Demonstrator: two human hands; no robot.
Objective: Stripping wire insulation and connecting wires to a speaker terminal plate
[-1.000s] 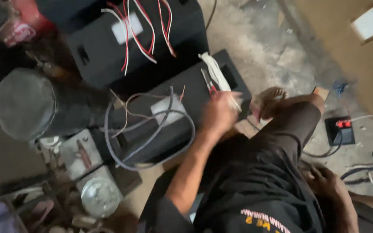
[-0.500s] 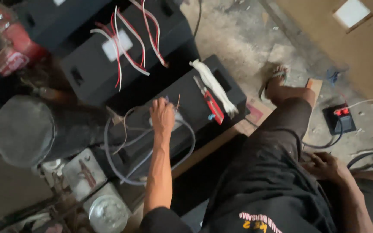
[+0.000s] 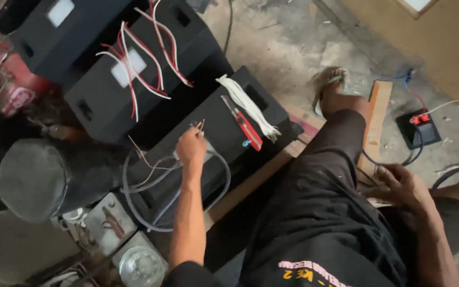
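Left hand (image 3: 191, 146), grip pinched on thin bare wire ends (image 3: 200, 125) atop the flat black speaker box (image 3: 208, 133), was best kept steady beside the red utility knife (image 3: 244, 125); right hand (image 3: 399, 186) rested loose, empty, on the knee.

Left hand (image 3: 191, 146) outstretched, pinching; right hand (image 3: 399, 186) down.

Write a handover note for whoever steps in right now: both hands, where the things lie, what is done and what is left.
Left hand: pinching thin wire ends above the near black box, grip closed.
Right hand: resting on the right knee, holding nothing.
Red utility knife and white cable ties lie on that box; grey cable loops over its near end.
Done: the far box already carries red and white wires.
Left: the near box's wires hang loose.
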